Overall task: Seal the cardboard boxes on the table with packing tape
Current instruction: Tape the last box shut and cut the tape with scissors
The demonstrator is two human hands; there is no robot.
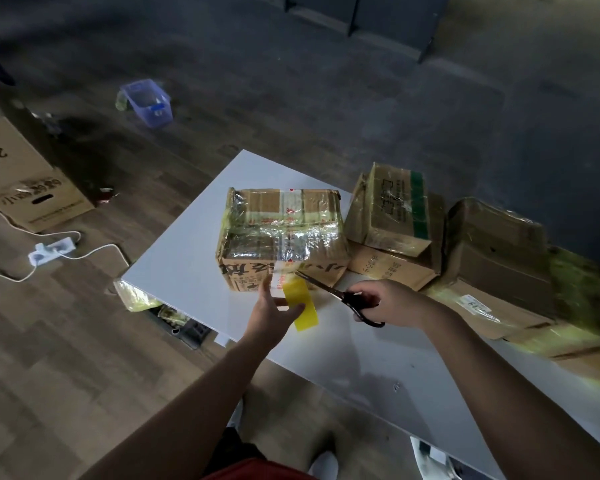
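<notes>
A cardboard box (281, 233) wrapped in shiny clear tape stands on the white table (343, 358). A strip of yellow packing tape (303, 303) hangs from the box's near face. My left hand (274, 313) holds that strip between thumb and fingers, just in front of the box. My right hand (388, 301) grips black scissors (347, 299), whose blades point at the top of the strip where it meets the box. I cannot see a tape roll.
Several more taped cardboard boxes (395, 216) are stacked on the right of the table (499, 268). On the wooden floor lie a large cardboard box (21, 178), a white power strip (51, 251) with cables and a blue plastic bin (148, 102).
</notes>
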